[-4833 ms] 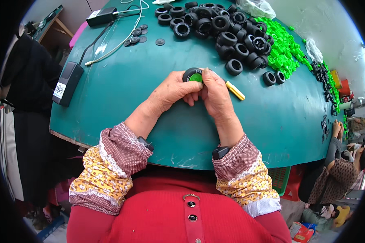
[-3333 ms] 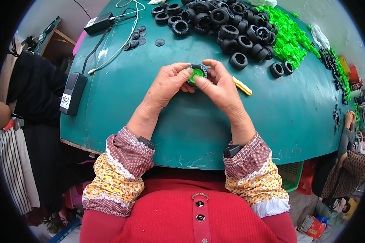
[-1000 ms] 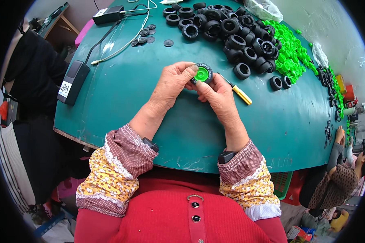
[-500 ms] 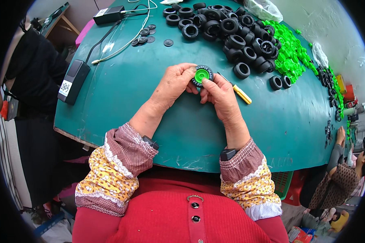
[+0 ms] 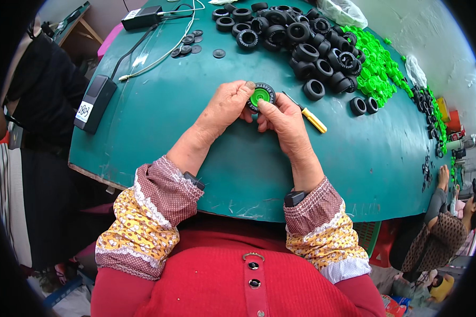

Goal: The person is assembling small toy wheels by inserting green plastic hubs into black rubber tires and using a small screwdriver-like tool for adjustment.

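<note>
Between my two hands is a small toy wheel [image 5: 263, 93], a black tyre with a bright green hub in its middle. My left hand [image 5: 228, 105] grips its left edge, thumb against the tyre. On the other side my right hand [image 5: 285, 120] holds the wheel, its thumb pressing on the green hub. The fingers beneath the wheel are partly hidden. A screwdriver [image 5: 313, 119] with a yellow handle lies on the green table [image 5: 222, 174] just right of my right hand.
Beyond my hands lies a heap of black tyres [image 5: 297, 34], with a pile of green hubs [image 5: 373, 66] to its right. Several black discs [image 5: 218, 53], a white cable [image 5: 158, 68] and a black power adapter [image 5: 95, 104] are at the left. Another person [image 5: 439, 238] sits at the far right.
My hands and the wheel have shifted slightly left. My left thumb has moved up along the tyre's edge; both hands keep hold of the wheel.
</note>
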### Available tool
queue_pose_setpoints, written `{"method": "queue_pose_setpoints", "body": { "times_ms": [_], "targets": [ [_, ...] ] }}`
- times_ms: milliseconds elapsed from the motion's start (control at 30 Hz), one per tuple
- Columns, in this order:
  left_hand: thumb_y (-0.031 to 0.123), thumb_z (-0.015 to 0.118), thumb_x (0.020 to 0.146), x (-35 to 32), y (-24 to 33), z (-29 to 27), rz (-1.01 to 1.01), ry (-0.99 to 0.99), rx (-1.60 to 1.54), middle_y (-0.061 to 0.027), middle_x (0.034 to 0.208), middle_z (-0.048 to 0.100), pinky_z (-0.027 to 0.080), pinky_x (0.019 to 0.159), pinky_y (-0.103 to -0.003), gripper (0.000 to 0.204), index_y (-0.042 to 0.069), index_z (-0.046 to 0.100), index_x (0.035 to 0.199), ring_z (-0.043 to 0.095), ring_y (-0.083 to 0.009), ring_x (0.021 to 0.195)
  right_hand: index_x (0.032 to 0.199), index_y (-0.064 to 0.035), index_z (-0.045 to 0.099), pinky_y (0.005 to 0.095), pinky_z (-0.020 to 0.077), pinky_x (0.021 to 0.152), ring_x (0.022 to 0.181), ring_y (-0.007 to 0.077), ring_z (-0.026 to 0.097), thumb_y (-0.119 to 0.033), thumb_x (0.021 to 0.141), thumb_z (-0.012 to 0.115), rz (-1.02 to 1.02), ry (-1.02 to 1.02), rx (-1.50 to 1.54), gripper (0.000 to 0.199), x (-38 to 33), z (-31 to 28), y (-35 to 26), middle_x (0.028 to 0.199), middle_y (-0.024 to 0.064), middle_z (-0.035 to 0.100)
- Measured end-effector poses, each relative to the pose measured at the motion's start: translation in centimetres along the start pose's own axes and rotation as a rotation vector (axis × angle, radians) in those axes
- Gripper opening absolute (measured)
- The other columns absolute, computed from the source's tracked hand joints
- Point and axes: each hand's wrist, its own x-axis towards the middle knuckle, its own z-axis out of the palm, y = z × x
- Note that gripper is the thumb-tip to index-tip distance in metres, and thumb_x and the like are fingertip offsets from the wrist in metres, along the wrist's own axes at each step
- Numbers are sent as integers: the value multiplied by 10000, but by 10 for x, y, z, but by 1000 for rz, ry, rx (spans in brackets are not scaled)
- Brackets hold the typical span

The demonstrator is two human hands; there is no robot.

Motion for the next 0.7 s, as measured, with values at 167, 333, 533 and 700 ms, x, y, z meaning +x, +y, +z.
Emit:
{"method": "queue_pose_setpoints", "body": {
  "times_ms": [167, 333, 533, 700],
  "targets": [
    [310, 436, 897, -2, 1, -3, -77, -48, -111, -29, 661, 566, 401, 460, -188, 311, 34, 558, 819, 525, -86, 490, 931, -5, 516, 165, 411, 469, 525, 51, 493, -207, 790, 625, 3, -41, 31, 270, -1, -2, -1, 682, 21, 547],
    [388, 474, 871, 0, 0, -4, -109, -57, -56, -45, 693, 574, 455, 510, -193, 362, 34, 548, 869, 549, -86, 546, 900, -4, 526, 163, 395, 463, 530, 43, 486, -193, 787, 628, -64, 90, 6, 243, 1, 3, 4, 684, 6, 554],
    [422, 496, 851, -2, 4, 10, -159, 66, -223, -48, 811, 593, 460, 557, -185, 399, 38, 543, 947, 573, -81, 652, 898, -19, 535, 252, 423, 485, 513, 104, 507, -160, 749, 645, -428, 339, -580, 233, 5, 6, 10, 598, 49, 536],
    [307, 570, 811, -2, 5, 6, -59, 69, -402, -14, 777, 582, 434, 580, -193, 292, 40, 564, 929, 545, -90, 681, 941, -6, 533, 275, 442, 532, 582, 155, 532, -145, 715, 650, -570, 216, -652, 290, 1, 9, 6, 679, 75, 545]
  ]
}}
